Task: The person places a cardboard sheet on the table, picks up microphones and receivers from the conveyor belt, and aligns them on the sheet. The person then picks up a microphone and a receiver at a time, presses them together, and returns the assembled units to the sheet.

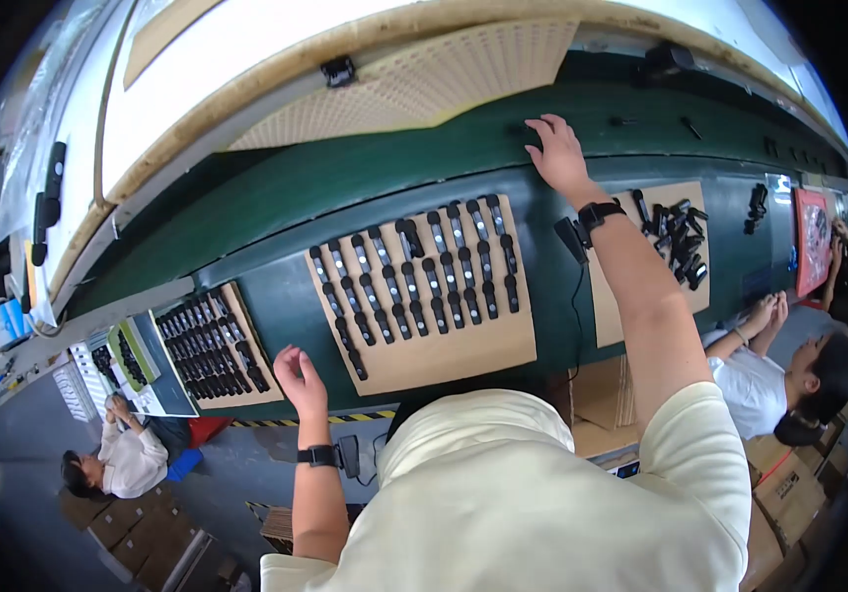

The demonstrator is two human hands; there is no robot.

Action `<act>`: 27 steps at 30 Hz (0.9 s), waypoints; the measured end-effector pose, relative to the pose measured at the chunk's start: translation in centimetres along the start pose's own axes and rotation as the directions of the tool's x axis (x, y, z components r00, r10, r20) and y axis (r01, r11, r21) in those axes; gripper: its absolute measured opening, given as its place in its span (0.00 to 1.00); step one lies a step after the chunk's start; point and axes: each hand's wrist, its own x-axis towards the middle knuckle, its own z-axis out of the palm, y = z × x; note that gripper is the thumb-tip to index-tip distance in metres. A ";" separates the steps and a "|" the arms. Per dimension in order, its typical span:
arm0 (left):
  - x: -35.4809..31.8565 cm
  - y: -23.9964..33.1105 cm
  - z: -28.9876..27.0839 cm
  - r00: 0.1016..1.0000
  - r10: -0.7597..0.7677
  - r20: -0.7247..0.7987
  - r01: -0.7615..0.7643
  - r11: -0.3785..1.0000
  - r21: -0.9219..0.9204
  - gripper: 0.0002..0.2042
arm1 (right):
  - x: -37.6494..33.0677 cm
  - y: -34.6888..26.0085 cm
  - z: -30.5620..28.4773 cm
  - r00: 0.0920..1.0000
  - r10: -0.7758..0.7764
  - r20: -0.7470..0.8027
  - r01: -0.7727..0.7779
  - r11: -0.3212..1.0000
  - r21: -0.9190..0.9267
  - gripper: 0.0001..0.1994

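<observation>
My right hand reaches over the green conveyor belt, fingers and thumb apart with nothing visible in them. A small dark piece lies by its fingertips, too dim to make out. At the bench's front edge hovers my left hand, loosely bent, thumb apart, holding nothing I can see. Between my arms lies a brown cardboard sheet with rows of black stick-shaped devices with rounded heads. Another cardboard sheet, right of my right forearm, carries a loose heap of black devices.
A third sheet at left holds tightly packed black devices. Above the belt hangs a perforated beige board under a white shelf. Small dark parts lie farther right on the belt. Co-workers sit at left and right.
</observation>
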 end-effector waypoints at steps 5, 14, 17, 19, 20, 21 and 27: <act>-0.3 4.8 -0.6 0.999 -0.007 -0.043 0.006 1.000 -0.013 0.06 | 2.4 1.3 2.0 0.986 0.105 0.128 -0.094 0.992 -0.085 0.14; 2.7 17.1 0.7 0.965 0.218 0.143 -0.147 0.908 -0.393 0.09 | -4.0 -11.7 -7.5 0.987 -0.019 0.161 -0.077 0.818 0.571 0.11; 3.7 20.9 0.7 0.871 0.397 0.290 -0.257 0.870 -0.421 0.13 | -8.5 -19.0 -12.7 0.982 -0.130 0.140 0.004 0.745 0.667 0.12; 3.7 23.3 -0.1 0.786 0.499 0.365 -0.355 0.848 -0.394 0.15 | -11.1 -22.9 -14.6 0.976 -0.179 0.120 0.055 0.745 0.665 0.12; 3.5 24.5 -0.7 0.736 0.510 0.446 -0.325 0.843 -0.428 0.16 | -12.1 -24.6 -15.0 0.967 -0.235 0.102 0.108 0.738 0.666 0.13; 3.4 24.9 -1.4 0.677 0.522 0.520 -0.294 0.838 -0.459 0.17 | -13.1 -26.2 -15.3 0.967 -0.235 0.102 0.109 0.738 0.666 0.13; 2.8 22.5 -5.9 0.554 0.688 0.469 -0.504 0.726 -0.469 0.17 | -16.8 -33.1 -15.1 0.974 -0.227 -0.007 0.163 0.680 0.715 0.15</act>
